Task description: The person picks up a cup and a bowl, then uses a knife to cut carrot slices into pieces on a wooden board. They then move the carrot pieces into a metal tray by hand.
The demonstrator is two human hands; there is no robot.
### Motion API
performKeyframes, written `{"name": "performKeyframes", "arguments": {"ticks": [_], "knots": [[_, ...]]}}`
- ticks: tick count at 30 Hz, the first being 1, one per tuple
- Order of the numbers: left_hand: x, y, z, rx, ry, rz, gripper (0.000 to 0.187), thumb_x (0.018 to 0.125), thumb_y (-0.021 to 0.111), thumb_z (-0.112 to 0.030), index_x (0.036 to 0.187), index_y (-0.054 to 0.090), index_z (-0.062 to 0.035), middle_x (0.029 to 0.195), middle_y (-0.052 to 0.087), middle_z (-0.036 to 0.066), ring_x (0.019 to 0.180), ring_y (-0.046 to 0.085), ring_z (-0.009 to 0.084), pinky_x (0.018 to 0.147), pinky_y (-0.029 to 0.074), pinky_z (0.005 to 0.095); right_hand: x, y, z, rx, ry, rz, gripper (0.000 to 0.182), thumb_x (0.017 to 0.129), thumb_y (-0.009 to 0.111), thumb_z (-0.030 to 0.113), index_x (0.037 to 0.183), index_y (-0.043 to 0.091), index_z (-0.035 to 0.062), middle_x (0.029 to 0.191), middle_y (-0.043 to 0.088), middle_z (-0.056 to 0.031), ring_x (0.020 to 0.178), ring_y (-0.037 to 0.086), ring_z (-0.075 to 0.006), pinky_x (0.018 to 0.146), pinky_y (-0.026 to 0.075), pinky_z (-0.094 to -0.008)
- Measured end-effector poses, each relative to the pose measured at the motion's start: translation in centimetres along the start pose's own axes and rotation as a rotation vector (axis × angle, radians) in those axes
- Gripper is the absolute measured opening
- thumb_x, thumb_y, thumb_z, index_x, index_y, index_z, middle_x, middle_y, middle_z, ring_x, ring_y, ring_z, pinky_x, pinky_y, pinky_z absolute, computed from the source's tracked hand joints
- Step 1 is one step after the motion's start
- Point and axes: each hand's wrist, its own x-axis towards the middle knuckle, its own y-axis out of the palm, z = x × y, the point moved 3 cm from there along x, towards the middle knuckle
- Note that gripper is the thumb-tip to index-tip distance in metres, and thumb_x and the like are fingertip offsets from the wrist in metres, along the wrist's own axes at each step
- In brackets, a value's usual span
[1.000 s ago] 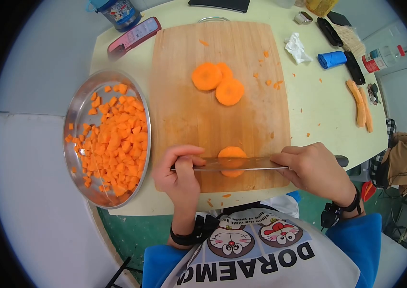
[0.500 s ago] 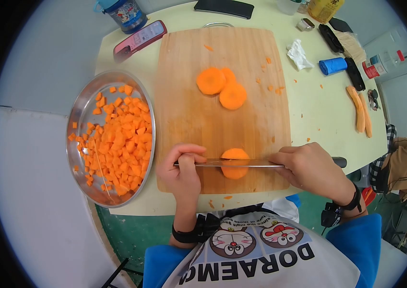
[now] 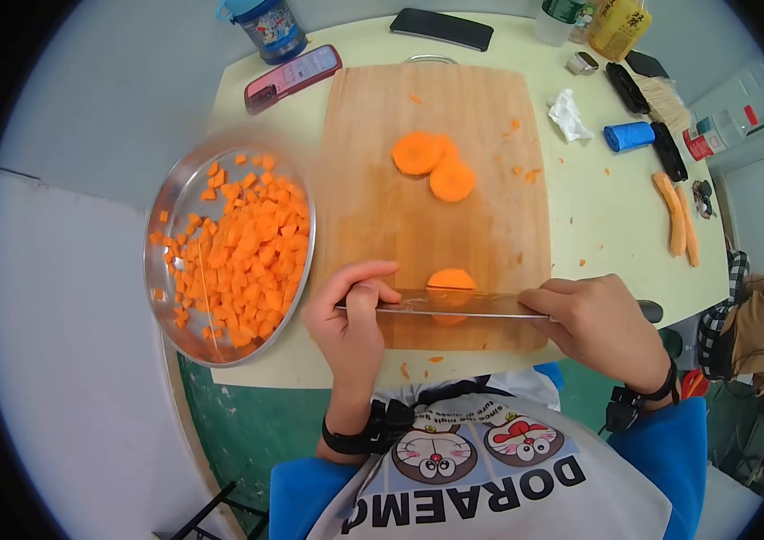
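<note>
Okay, right hand (image 3: pixel 596 322) closed round the knife (image 3: pixel 463 304), left hand (image 3: pixel 348 319) half-curled, pinching its tip; best press evenly through the carrot slice (image 3: pixel 451 278), both ends level.

Red-cased phone (image 3: pixel 293 79), black phone (image 3: pixel 441 30), blue bottle (image 3: pixel 275 34) — crumpled tissue (image 3: pixel 568 115) near blue roll (image 3: pixel 629 137), red-capped clear bottle (image 3: pixel 720 130)

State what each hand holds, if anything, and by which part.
A knife: the right hand grips the handle and the blade's heel; the left hand holds the blade's tip end.
</note>
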Motion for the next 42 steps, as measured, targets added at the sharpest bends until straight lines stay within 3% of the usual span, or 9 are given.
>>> {"name": "performKeyframes", "arguments": {"ticks": [14,42], "knots": [[-1.3,-0.3,0.6,0.022,-0.002,0.049,0.023,0.084,0.043,-0.004,0.087,0.063,0.0051,0.062,0.057,0.006,0.059,0.054,0.0109,0.057,0.044,0.0210,-1.1,0.5,0.7,-0.001,0.019,0.012,0.013,0.080,0.061,0.017,0.079,0.055,0.0062,0.068,0.056,-0.0063,0.059,0.059,-0.0268,0.048,0.046,-0.0363],[-1.0,-0.2,1.1,-0.026,-0.033,0.077,0.023,0.082,0.042,0.001,0.086,0.064,0.0049,0.063,0.059,0.006,0.058,0.056,0.0096,0.055,0.045,0.0203,-1.4,1.3,0.9,-0.033,0.052,0.013,0.012,0.080,0.060,0.016,0.078,0.053,0.0058,0.068,0.056,-0.0061,0.058,0.060,-0.0254,0.048,0.046,-0.0349]]}}
